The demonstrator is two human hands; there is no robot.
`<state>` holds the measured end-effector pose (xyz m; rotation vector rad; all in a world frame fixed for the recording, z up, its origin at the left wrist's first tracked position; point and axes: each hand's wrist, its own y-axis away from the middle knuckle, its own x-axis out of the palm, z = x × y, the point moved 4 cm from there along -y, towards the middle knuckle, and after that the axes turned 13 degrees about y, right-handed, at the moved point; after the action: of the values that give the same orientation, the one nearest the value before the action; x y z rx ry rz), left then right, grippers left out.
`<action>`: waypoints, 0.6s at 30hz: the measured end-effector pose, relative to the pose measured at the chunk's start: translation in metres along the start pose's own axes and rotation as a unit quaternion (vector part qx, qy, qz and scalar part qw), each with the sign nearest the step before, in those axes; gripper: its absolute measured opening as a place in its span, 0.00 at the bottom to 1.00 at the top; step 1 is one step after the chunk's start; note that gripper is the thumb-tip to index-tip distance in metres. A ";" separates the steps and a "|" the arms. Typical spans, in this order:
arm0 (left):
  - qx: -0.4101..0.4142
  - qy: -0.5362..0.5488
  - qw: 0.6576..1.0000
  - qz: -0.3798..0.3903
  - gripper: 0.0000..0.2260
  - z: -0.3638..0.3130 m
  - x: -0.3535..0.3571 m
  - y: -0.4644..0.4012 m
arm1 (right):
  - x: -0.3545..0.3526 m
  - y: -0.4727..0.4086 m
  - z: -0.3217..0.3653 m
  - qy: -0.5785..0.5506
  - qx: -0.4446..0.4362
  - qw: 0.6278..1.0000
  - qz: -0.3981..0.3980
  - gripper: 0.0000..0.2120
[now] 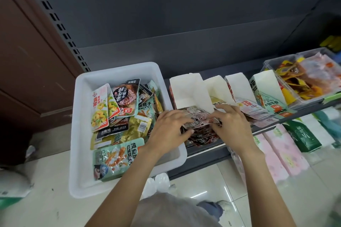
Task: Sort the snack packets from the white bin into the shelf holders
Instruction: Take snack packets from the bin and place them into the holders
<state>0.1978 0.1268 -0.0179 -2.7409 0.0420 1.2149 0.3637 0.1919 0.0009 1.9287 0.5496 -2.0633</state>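
Observation:
The white bin [118, 72] stands on the shelf at the left, filled with several mixed snack packets [118, 116]. To its right stand white cardboard shelf holders [186, 88] in a row. My left hand [168, 129] and my right hand [230, 121] both pinch a dark, brownish snack packet [197, 118] over the front of the leftmost holder, left hand at its left edge, right hand at its right edge. More dark packets [202, 138] lie stacked in that holder below it. The holders further right contain yellow, pink and green packets.
A clear plastic tray [273, 62] of orange packets sits at the far right of the shelf. Below the shelf lie pink tissue packs [282, 151] and green bags [302, 136]. A tiled floor [212, 177] and my shoe [225, 206] show beneath; a brown panel [27, 51] stands at left.

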 end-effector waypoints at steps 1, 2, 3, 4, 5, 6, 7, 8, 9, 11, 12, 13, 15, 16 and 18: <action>0.006 0.014 1.000 -0.002 0.15 -0.001 -0.002 0.002 | 0.000 0.002 0.001 -0.001 -0.001 1.000 0.004 0.10; 0.010 0.030 1.000 -0.002 0.14 -0.002 -0.004 0.004 | -0.003 0.004 0.002 -0.006 -0.005 1.000 0.000 0.11; 0.013 0.051 0.999 -0.004 0.13 -0.002 -0.006 0.008 | -0.008 0.005 0.004 -0.018 -0.013 1.000 -0.013 0.10; 0.013 0.075 0.997 -0.015 0.13 -0.003 -0.011 0.013 | -0.016 0.007 0.008 -0.044 -0.023 0.998 -0.033 0.10; 0.007 0.103 0.994 -0.040 0.13 -0.002 -0.017 0.019 | -0.027 0.008 0.015 -0.090 -0.036 0.994 -0.050 0.09; -0.005 0.137 0.987 -0.079 0.13 0.000 -0.025 0.027 | -0.037 0.008 0.025 -0.147 -0.052 0.986 -0.057 0.08; -0.018 0.169 0.977 -0.131 0.13 0.005 -0.035 0.037 | -0.046 0.008 0.039 -0.203 -0.070 0.975 -0.056 0.08; -0.032 0.185 0.965 -0.183 0.12 0.013 -0.044 0.048 | -0.051 0.006 0.056 -0.246 -0.090 0.964 -0.046 0.08; -0.049 0.177 0.957 -0.223 0.11 0.024 -0.053 0.060 | -0.051 0.004 0.073 -0.270 -0.111 0.956 -0.031 0.08; -0.096 0.109 0.960 -0.241 0.09 0.049 -0.064 0.083 | -0.039 0.000 0.111 -0.263 -0.159 0.951 0.020 0.08; -0.122 0.070 0.964 -0.226 0.10 0.063 -0.066 0.093 | -0.028 -0.001 0.130 -0.236 -0.186 0.952 0.058 0.08; -0.148 0.038 0.967 -0.205 0.11 0.077 -0.067 0.103 | -0.014 -0.002 0.148 -0.195 -0.211 0.953 0.099 0.09; -0.190 0.015 0.970 -0.153 0.15 0.096 -0.063 0.118 | 0.016 0.002 0.178 -0.080 -0.251 0.950 0.169 0.15; -0.203 0.015 0.971 -0.123 0.17 0.101 -0.059 0.123 | 0.027 0.004 0.189 -0.024 -0.261 0.944 0.200 0.17; -0.215 0.010 0.973 -0.078 0.20 0.104 -0.051 0.129 | 0.040 0.005 0.201 0.010 -0.257 0.939 0.229 0.18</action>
<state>0.0765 0.0125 -0.0643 -3.0393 -0.4818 1.2785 0.1830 0.1003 -0.0306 1.5791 0.5174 -1.4361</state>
